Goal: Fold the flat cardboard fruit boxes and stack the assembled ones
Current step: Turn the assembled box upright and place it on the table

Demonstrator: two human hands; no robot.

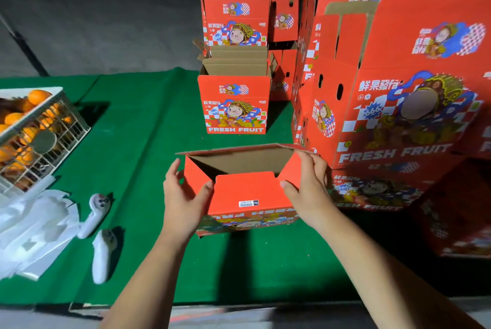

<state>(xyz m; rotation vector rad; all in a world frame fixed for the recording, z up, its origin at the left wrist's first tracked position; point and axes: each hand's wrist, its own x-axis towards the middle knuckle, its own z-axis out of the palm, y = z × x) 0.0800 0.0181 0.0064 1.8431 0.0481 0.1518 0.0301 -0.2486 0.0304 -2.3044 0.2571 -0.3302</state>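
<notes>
Two stacks of red assembled boxes [393, 105] stood on the green bench [138, 158]; before them lay the half-folded box [247, 190], left hand [183, 195] and right hand [308, 190] gripping its side flaps, fingers spread.

Dim bg, bright centre, hard shadows, blurred w/ fisheye warp at edges.

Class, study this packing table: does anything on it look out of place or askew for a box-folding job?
Yes. Two white socks lie loose on the green cloth, unrelated to box folding. The wire basket of oranges sits tilted at the left edge. The stacked boxes look orderly.
</notes>
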